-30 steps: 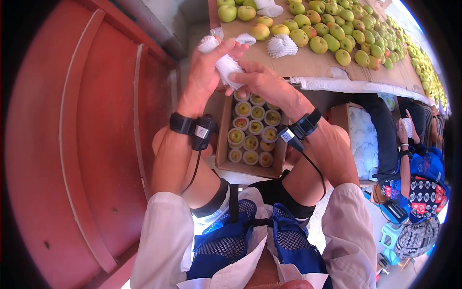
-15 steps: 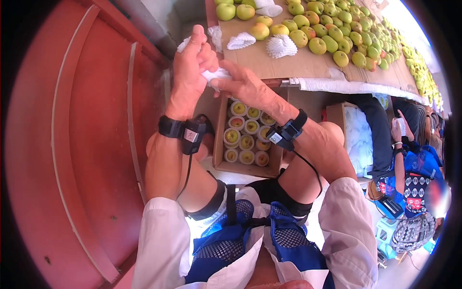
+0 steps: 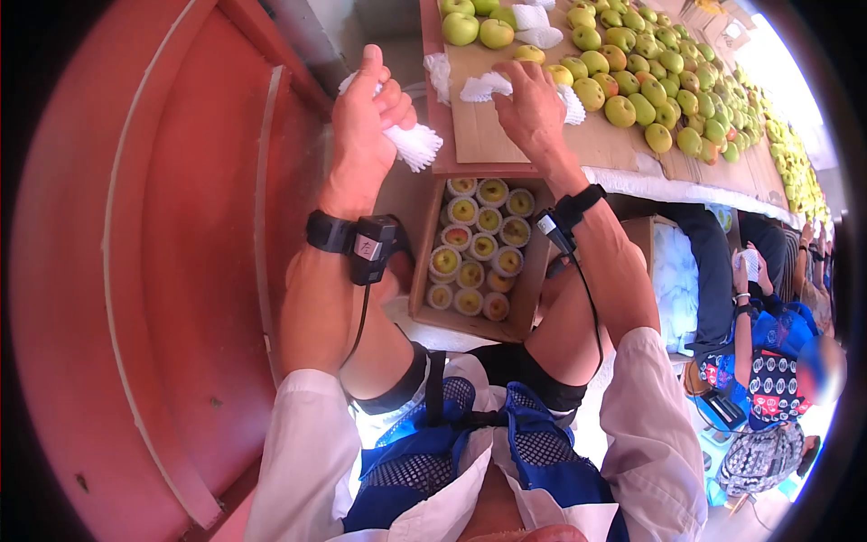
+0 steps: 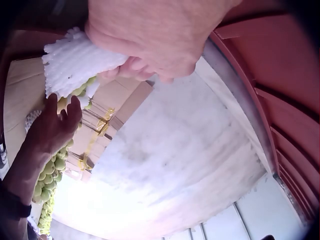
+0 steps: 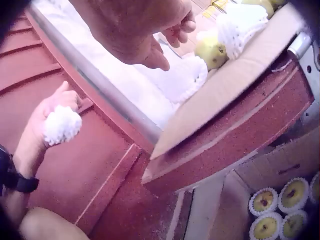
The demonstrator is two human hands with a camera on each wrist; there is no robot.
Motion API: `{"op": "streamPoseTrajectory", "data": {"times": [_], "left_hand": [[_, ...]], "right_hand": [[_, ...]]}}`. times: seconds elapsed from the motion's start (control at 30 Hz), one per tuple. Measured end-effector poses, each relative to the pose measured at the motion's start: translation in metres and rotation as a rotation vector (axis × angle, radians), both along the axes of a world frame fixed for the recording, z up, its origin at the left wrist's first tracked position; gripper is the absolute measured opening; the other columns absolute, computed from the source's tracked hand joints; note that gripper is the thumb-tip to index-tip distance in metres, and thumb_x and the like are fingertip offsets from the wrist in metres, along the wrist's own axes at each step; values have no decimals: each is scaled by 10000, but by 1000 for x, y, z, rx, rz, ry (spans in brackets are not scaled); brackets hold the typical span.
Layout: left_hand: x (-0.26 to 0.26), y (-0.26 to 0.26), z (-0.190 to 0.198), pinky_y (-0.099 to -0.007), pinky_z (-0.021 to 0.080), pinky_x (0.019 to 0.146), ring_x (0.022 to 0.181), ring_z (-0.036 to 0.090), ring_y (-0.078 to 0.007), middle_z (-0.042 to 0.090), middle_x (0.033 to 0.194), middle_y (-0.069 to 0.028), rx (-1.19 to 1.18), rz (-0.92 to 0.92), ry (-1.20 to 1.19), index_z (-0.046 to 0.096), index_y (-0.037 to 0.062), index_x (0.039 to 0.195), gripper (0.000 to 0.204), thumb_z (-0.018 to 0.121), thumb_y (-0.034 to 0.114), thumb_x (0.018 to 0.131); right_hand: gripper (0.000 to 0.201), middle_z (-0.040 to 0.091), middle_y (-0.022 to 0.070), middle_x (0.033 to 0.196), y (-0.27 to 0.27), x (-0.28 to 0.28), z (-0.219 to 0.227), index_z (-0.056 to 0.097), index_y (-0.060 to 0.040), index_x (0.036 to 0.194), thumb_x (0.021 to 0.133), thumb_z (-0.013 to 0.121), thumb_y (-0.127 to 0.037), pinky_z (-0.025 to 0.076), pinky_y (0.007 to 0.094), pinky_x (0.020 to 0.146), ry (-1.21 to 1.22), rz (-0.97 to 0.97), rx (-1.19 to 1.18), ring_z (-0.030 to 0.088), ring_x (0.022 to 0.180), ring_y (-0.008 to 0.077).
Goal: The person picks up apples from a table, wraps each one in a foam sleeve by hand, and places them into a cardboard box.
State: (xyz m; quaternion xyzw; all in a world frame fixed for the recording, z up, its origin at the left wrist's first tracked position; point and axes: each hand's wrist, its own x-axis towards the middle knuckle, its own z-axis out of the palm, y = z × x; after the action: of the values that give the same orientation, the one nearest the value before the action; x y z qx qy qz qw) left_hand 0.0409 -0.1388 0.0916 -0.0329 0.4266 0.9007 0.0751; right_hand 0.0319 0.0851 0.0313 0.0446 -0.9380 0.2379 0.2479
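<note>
My left hand [image 3: 366, 122] grips a white foam net sleeve [image 3: 417, 146] in a fist, its frayed end sticking out on the right side with the thumb pointing up. In the left wrist view the sleeve's ribbed end [image 4: 75, 62] spreads from the fingers. My right hand [image 3: 535, 113] is over the cardboard-covered table, fingers bent loosely and holding nothing. Beneath its fingers in the right wrist view lies a flattened foam net sleeve [image 5: 186, 80], beside a yellow-green apple [image 5: 212, 52] and a second sleeve [image 5: 240, 27].
Many green apples [image 3: 664, 77] cover the table to the right. Below its edge stands a cardboard box [image 3: 442, 320] of apples in foam nets. A red panelled wall [image 3: 190, 226] rises at left. Another person [image 3: 777, 361] sits at right, beyond a box with white lining [image 3: 675, 280].
My right hand has left the sleeve in my left hand and moved right and up over the table. The left hand still grips its sleeve, whose end now hangs free.
</note>
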Motion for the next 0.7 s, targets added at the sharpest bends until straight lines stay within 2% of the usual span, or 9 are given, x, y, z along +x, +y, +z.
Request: {"op": "streamPoseTrajectory", "data": {"times": [0.13,0.23,0.33,0.43,0.47,0.57,0.6,0.7], "left_hand": [[-1,-2,-1,-261,275,488,439,256,-66,303,551,78,34,-41,0,487,145,813,370,648,409,1016],[1,1,-3,-259,274,487,437,266,-65,312,553,82,-10,-44,-66,481,148,796,378,657,404,1012],[-1,1,-6,-273,346,499,464,338,-76,371,559,64,-46,-38,-109,501,136,781,338,718,307,976],[1,-1,1,-279,396,517,518,409,-88,485,639,27,-171,34,-79,588,97,853,235,761,239,926],[0,-2,1,-276,394,517,529,422,-86,513,668,23,-230,65,-43,615,85,883,224,768,245,919],[2,0,0,-263,391,521,565,460,-77,586,759,17,-466,132,84,679,58,986,248,786,262,896],[3,2,0,-258,391,522,577,473,-73,608,790,16,-554,152,131,698,50,1023,272,792,268,889],[9,8,3,-246,385,522,590,492,-65,631,815,22,-616,134,195,716,52,1065,316,800,292,878]], "right_hand": [[330,639,78,1177,-10,-20,-20,691,-172,1149,827,680,-104,519,452,917,114,5,133,561,1182,329],[275,635,80,1154,-12,-27,-22,714,-157,1085,820,675,-94,520,447,884,51,30,108,570,1141,319],[239,628,85,1115,-17,-27,-12,725,-147,1043,824,659,-77,511,445,867,128,51,-12,569,1098,325],[230,624,90,1087,-20,-17,8,715,-139,1039,829,644,-76,500,432,868,89,223,-318,561,1076,341],[246,606,84,1131,-20,-16,9,705,-122,1041,830,632,-17,498,387,889,88,281,-397,567,1092,300],[289,574,67,1199,-23,-7,15,699,-114,1053,829,622,53,498,333,903,50,518,-858,564,1129,230],[303,562,62,1216,-24,-4,17,697,-111,1056,828,617,72,496,324,909,40,541,-879,558,1140,213],[328,538,52,1256,-26,4,27,693,-103,1061,826,605,108,495,310,926,15,590,-914,546,1162,180]]}}
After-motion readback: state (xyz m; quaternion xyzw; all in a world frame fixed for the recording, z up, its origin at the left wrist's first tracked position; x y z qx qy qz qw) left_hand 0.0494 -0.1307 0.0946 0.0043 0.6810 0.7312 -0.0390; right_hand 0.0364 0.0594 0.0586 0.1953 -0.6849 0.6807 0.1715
